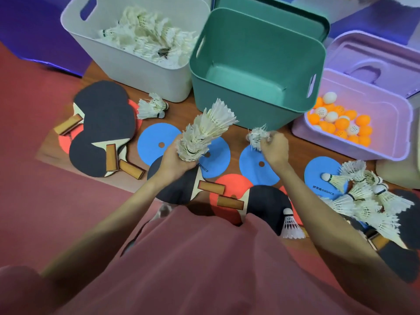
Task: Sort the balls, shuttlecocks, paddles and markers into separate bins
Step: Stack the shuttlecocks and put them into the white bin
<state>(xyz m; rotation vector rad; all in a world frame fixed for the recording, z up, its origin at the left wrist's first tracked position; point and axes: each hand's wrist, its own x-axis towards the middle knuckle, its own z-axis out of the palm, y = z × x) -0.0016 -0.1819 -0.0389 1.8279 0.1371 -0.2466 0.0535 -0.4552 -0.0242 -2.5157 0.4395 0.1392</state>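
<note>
My left hand (174, 160) grips a stack of nested white shuttlecocks (205, 130) pointing up and right. A single shuttlecock (257, 136) is pinched in my right hand (273, 148), a little right of the stack. The white bin (141, 62) at the back left holds many shuttlecocks. An empty green bin (256, 64) stands in the middle. Orange and white balls (341, 123) lie in the lilac bin (386, 123) on the right. Paddles (102, 123) lie spread on the floor, black, blue and red. More shuttlecocks (366, 196) are piled at the right.
Two loose shuttlecocks (152, 106) lie by the white bin, another one (291, 223) on a black paddle near my body. A lilac lid (372, 57) leans behind the ball bin. A second green bin (272, 10) stands behind the first.
</note>
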